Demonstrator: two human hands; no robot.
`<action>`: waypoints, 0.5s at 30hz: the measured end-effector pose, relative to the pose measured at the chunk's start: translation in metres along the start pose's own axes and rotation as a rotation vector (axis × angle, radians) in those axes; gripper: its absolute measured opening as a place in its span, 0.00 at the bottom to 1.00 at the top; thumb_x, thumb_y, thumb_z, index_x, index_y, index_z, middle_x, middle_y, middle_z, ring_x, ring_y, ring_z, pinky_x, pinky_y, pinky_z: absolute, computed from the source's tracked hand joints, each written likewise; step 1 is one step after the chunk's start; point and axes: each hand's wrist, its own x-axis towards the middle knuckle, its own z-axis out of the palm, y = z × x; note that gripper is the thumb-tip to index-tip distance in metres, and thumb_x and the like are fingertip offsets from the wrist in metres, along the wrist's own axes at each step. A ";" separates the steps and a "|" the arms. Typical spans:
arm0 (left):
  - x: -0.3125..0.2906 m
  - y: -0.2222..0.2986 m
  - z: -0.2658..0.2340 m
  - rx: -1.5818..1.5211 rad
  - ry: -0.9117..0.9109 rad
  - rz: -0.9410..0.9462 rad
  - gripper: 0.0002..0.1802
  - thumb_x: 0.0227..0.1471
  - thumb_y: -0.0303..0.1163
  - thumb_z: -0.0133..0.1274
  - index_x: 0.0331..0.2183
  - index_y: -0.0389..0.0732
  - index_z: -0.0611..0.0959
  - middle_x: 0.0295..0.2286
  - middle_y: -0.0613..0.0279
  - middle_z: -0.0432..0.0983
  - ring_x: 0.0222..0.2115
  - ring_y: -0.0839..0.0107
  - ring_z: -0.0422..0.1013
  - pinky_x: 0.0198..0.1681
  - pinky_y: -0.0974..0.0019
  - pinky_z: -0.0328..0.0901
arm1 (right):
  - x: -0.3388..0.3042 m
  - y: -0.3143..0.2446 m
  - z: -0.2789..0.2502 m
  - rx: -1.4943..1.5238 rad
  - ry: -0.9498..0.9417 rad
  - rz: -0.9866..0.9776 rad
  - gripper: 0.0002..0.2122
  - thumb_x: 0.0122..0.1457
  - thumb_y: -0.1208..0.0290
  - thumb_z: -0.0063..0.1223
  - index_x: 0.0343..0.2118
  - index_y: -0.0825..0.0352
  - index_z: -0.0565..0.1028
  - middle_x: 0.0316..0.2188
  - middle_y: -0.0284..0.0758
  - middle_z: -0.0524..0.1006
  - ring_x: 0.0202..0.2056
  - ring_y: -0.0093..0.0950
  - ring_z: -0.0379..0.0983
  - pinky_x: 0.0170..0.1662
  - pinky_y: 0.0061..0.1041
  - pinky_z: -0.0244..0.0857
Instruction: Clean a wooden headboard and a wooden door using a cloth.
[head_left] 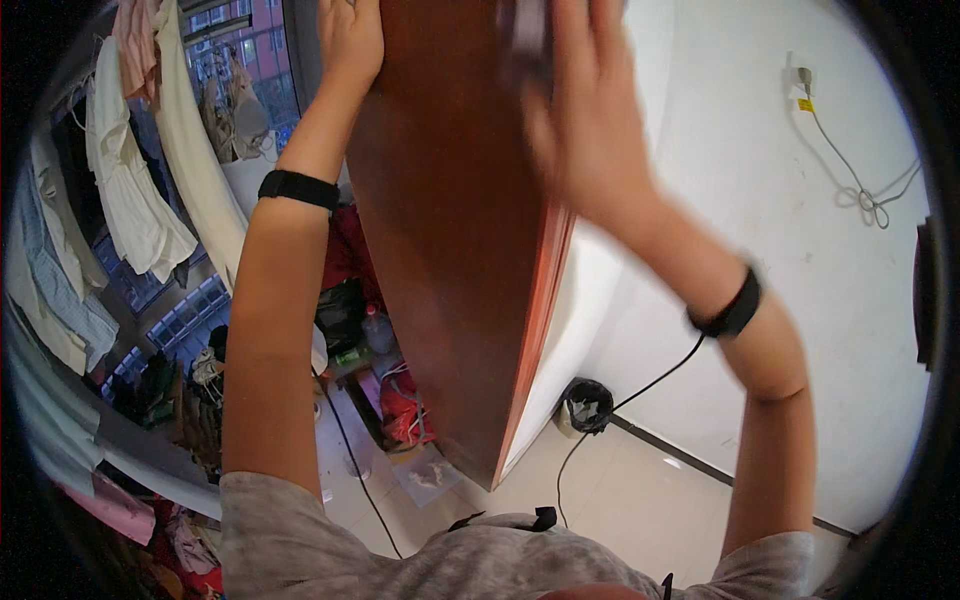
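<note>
A tall reddish-brown door-like panel (440, 200) stands upright in front of me, its narrow edge turned to the right. My left hand (350, 45) is at the panel's left edge, up at the top of the picture. Most of its fingers are cut off there, so their grip is hidden. Against the upper right of the panel is my right hand (590, 130), smeared by motion. Between its thumb and fingers sits a small dark, greyish thing (526, 40), too blurred to name. Black bands circle both wrists.
Clothes (130, 180) hang at the left by a window. Bags and a plastic bottle (378, 330) lie behind the panel. A black-lined bin (586, 405) stands by the white wall (790, 250). Cables run from near my arms toward the floor; another cord (840, 150) hangs from a wall socket.
</note>
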 end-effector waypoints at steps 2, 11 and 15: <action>-0.005 0.014 -0.007 0.034 -0.009 -0.043 0.28 0.62 0.35 0.35 0.60 0.32 0.56 0.59 0.46 0.53 0.62 0.54 0.48 0.64 0.62 0.41 | -0.074 -0.017 -0.005 0.003 -0.176 0.015 0.36 0.49 0.81 0.52 0.62 0.73 0.50 0.63 0.62 0.40 0.62 0.60 0.44 0.62 0.44 0.47; -0.111 0.120 -0.015 -0.048 -0.151 0.056 0.33 0.59 0.46 0.38 0.57 0.30 0.62 0.61 0.47 0.47 0.62 0.48 0.45 0.62 0.47 0.42 | -0.039 0.010 -0.034 -0.029 -0.312 -0.141 0.37 0.48 0.74 0.55 0.62 0.69 0.52 0.62 0.58 0.46 0.61 0.58 0.47 0.63 0.45 0.47; -0.110 0.123 -0.019 0.007 -0.185 0.149 0.29 0.56 0.44 0.44 0.51 0.31 0.71 0.61 0.48 0.49 0.62 0.50 0.47 0.61 0.45 0.43 | 0.088 0.039 -0.009 -0.241 0.037 -0.256 0.31 0.55 0.74 0.45 0.61 0.73 0.49 0.58 0.60 0.52 0.58 0.57 0.52 0.60 0.43 0.51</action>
